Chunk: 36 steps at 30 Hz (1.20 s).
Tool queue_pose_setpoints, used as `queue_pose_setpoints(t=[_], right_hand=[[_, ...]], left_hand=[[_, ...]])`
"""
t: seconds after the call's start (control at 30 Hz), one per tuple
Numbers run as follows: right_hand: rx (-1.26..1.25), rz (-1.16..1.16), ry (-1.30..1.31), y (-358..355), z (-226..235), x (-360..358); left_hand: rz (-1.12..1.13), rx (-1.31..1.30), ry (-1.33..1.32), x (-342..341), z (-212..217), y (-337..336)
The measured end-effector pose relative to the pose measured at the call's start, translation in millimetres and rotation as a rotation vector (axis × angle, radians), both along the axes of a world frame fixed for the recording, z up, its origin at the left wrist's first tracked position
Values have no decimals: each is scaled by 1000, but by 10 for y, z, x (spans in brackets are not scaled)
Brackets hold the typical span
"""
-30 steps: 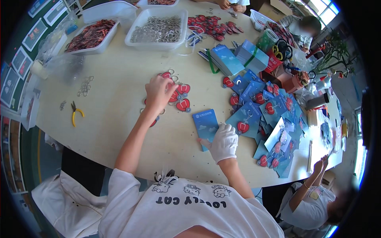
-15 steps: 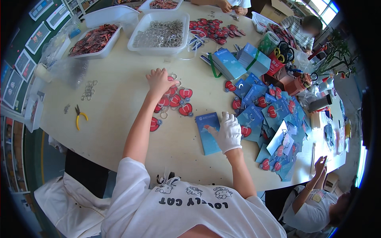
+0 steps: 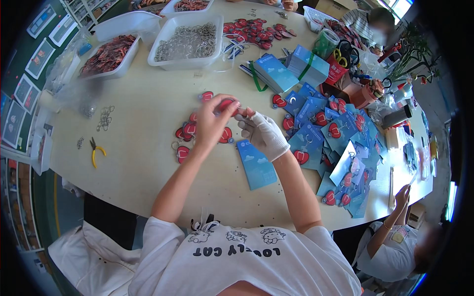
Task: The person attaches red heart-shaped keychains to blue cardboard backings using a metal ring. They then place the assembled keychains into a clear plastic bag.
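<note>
My bare left hand (image 3: 212,124) pinches a red heart-like keychain (image 3: 226,104) above the table. My right hand (image 3: 267,136), in a white glove with bare fingertips, meets it from the right, its fingers closed at the keychain's end. The ring there is too small and covered to make out. Under my left wrist lies a loose group of similar red keychains (image 3: 189,129), partly hidden by the hand and forearm. A blue card (image 3: 256,170) with a cloud print lies flat just below my right hand.
Blue cards with red keychains (image 3: 340,143) are heaped at right, beside banded card stacks (image 3: 276,74). Farther back stand a white tub of metal rings (image 3: 153,56) and another red pile (image 3: 252,30). Yellow-handled pliers (image 3: 98,154) lie left. A co-worker (image 3: 395,241) sits right.
My left hand has lifted a keychain from the group and moved right with it. My right hand has left the blue card and come up to meet it. The view has shifted slightly.
</note>
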State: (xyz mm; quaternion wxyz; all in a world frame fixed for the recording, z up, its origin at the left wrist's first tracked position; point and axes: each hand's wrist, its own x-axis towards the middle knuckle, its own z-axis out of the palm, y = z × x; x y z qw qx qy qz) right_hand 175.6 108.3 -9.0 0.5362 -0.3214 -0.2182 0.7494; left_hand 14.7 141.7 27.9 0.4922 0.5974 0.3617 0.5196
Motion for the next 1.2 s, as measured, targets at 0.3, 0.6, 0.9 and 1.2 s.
queue_pose_setpoints(t=[0.3, 0.6, 0.9, 1.2], right_hand=[[15, -56, 115, -374, -105, 201], [71, -52, -184, -968, -261, 429], [169, -91, -271, -1092, -272, 235], [161, -422, -754, -1005, 364, 84]], left_hand=[[22, 422, 207, 217, -178, -583], [141, 397, 999, 113, -740, -843], [163, 454, 623, 229, -715, -813], [-183, -585, -532, 279, -289, -879]])
